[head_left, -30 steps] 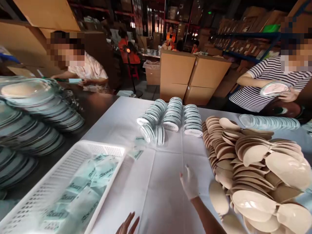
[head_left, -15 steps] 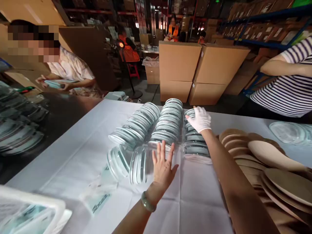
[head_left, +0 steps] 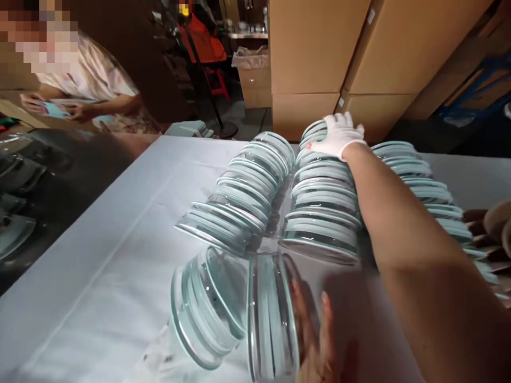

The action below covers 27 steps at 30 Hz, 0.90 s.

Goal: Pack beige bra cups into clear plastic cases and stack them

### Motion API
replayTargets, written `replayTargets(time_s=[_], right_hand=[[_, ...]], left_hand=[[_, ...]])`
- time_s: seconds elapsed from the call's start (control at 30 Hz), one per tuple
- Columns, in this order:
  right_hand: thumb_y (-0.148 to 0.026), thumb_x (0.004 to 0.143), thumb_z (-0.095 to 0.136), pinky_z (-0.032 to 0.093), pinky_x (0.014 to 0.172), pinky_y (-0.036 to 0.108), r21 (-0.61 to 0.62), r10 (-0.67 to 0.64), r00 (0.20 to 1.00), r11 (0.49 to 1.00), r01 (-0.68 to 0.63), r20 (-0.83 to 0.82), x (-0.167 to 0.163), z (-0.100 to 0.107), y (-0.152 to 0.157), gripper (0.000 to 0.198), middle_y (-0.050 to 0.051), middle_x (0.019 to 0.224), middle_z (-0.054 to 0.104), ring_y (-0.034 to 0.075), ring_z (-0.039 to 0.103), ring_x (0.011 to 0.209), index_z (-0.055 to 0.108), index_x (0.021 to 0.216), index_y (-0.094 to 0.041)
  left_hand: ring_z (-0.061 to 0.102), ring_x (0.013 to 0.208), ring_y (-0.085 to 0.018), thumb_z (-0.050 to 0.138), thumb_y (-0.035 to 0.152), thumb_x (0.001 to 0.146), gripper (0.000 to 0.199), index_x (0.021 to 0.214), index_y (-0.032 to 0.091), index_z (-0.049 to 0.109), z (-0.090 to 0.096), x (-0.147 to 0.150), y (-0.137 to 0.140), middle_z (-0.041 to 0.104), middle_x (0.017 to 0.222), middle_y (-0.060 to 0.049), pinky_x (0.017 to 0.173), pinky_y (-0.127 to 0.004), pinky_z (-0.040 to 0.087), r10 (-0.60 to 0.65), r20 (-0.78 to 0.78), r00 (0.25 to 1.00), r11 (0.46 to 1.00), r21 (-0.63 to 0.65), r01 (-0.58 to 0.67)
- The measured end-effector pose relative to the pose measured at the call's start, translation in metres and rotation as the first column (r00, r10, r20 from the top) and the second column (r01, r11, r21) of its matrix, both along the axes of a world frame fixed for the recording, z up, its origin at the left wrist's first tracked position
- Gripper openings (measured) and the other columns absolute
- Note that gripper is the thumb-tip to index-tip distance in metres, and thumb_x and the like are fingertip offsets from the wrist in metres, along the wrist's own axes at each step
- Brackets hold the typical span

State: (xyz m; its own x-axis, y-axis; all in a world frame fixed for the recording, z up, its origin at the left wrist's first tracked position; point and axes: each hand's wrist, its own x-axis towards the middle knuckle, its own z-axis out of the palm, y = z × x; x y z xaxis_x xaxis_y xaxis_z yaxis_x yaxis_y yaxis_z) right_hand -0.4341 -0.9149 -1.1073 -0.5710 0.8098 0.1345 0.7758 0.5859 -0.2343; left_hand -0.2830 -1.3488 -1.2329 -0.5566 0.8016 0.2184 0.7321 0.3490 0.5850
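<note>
Since half a second ago we have leaned in and everything has swollen in the view; our right hand (head_left: 339, 135), in its white glove, has travelled from the right row to the far end of the middle row of clear round cases (head_left: 323, 205), where it rests with fingers spread and draped over the top of the farthest case, pressing rather than pinching; our left hand (head_left: 315, 340), bare, has dropped to the bottom edge and now lies flat and open against the side of the short upright stack of cases (head_left: 273, 314) nearest us, fingers together, nothing clamped.

Beside that stack, touching it, a second short stack (head_left: 207, 306) tilts toward us; behind them the left row of cases (head_left: 245, 194) leans like fallen dominoes, just beside the middle row, and a right row (head_left: 415, 178) runs partly hidden behind our forearm; all stand on the white table cover (head_left: 99, 276).

We judge these cases light, stiff and slick, thin clear plastic with pale green rims that slide on one another and would scuff or crack if squeezed hard; a row handles best pressed between two palms at its ends.

Across the table another person's hands (head_left: 75, 109) hold something pale; cardboard boxes (head_left: 319, 58) stand beyond.
</note>
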Motion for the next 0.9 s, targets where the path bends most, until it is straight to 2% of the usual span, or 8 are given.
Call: replayTargets(time_s=[0.1, 0.2, 0.37, 0.47, 0.57, 0.73, 0.83, 0.9], right_hand=[[-0.061, 0.102, 0.026, 0.027, 0.117, 0.066, -0.11, 0.0, 0.999, 0.994, 0.003, 0.032, -0.003, -0.009, 0.009, 0.082, 0.032, 0.154, 0.039, 0.043, 0.027, 0.151, 0.059, 0.12, 0.011], [-0.061, 0.099, 0.03, 0.033, 0.116, 0.061, -0.189, 0.046, 0.992, 0.982, -0.024, 0.114, -0.002, -0.008, 0.011, 0.08, 0.03, 0.151, 0.045, 0.042, 0.033, 0.149, 0.066, 0.107, 0.01], [-0.073, 0.073, 0.077, 0.036, 0.111, 0.07, -0.194, 0.066, 0.964, 0.981, -0.015, 0.256, 0.026, 0.004, -0.024, 0.111, 0.024, 0.157, 0.042, 0.047, 0.045, 0.138, 0.04, 0.155, -0.008], [-0.073, 0.072, 0.078, 0.041, 0.108, 0.063, -0.183, 0.093, 0.961, 0.982, -0.046, 0.26, 0.056, 0.012, -0.068, 0.105, 0.022, 0.152, 0.049, 0.044, 0.048, 0.136, 0.044, 0.153, -0.016], [-0.076, 0.072, 0.075, 0.043, 0.106, 0.057, -0.203, 0.176, 0.945, 0.972, -0.122, 0.275, 0.084, 0.02, -0.121, 0.098, 0.02, 0.145, 0.055, 0.042, 0.051, 0.133, 0.05, 0.147, -0.018], [-0.078, 0.072, 0.073, 0.045, 0.096, 0.048, -0.228, 0.331, 0.901, 0.935, -0.273, 0.28, 0.125, 0.038, -0.233, 0.097, 0.018, 0.127, 0.065, 0.038, 0.061, 0.115, 0.053, 0.145, -0.018], [-0.079, 0.076, 0.069, 0.041, 0.098, 0.049, -0.221, 0.33, 0.903, 0.936, -0.275, 0.276, 0.162, 0.044, -0.31, 0.093, 0.018, 0.121, 0.067, 0.037, 0.061, 0.111, 0.055, 0.143, -0.015], [-0.072, 0.077, 0.072, 0.04, 0.098, 0.049, -0.213, 0.312, 0.911, 0.942, -0.259, 0.27, 0.191, 0.042, -0.36, 0.087, 0.016, 0.117, 0.066, 0.036, 0.06, 0.109, 0.057, 0.142, -0.016]], left_hand=[[0.016, 0.156, -0.045, 0.069, 0.051, 0.09, 0.111, 0.168, 0.023, -0.005, -0.007, -0.003, -0.017, 0.004, 0.174, -0.018, 0.111, -0.062, 0.054, -0.031, -0.042, 0.999, 0.997, -0.068, 0.028], [0.016, 0.157, -0.044, 0.072, 0.042, 0.091, 0.112, 0.167, 0.024, -0.008, 0.012, -0.013, -0.011, -0.002, 0.174, -0.019, 0.108, -0.059, 0.056, 0.009, -0.01, 1.0, 0.999, -0.044, -0.009], [0.004, 0.157, -0.05, 0.081, 0.027, 0.084, 0.118, 0.167, 0.032, -0.002, 0.054, -0.039, 0.025, -0.021, 0.173, -0.014, 0.107, -0.066, 0.053, -0.009, -0.051, 0.999, 0.999, 0.036, 0.011], [0.004, 0.157, -0.052, 0.085, 0.035, 0.081, 0.106, 0.165, 0.035, 0.02, 0.068, -0.034, 0.016, -0.008, 0.176, -0.01, 0.107, -0.072, 0.05, -0.058, -0.143, 0.988, 0.998, -0.002, 0.059], [0.008, 0.16, -0.044, 0.08, 0.034, 0.084, 0.086, 0.159, 0.033, 0.039, 0.084, -0.011, -0.025, 0.015, 0.175, -0.009, 0.11, -0.069, 0.047, -0.188, -0.222, 0.957, 0.982, -0.063, 0.178], [0.016, 0.159, -0.042, 0.073, 0.048, 0.085, 0.076, 0.154, 0.025, 0.05, 0.103, 0.034, -0.118, 0.024, 0.173, -0.011, 0.119, -0.061, 0.035, -0.351, -0.322, 0.879, 0.935, -0.062, 0.35], [0.025, 0.158, -0.04, 0.078, 0.048, 0.081, 0.075, 0.151, 0.033, 0.053, 0.097, 0.061, -0.176, 0.039, 0.167, -0.009, 0.125, -0.059, 0.025, -0.289, -0.47, 0.834, 0.941, 0.019, 0.337], [0.033, 0.154, -0.04, 0.08, 0.043, 0.079, 0.069, 0.145, 0.041, 0.059, 0.092, 0.074, -0.213, 0.052, 0.159, -0.005, 0.122, -0.062, 0.031, -0.255, -0.527, 0.811, 0.957, -0.02, 0.288]])
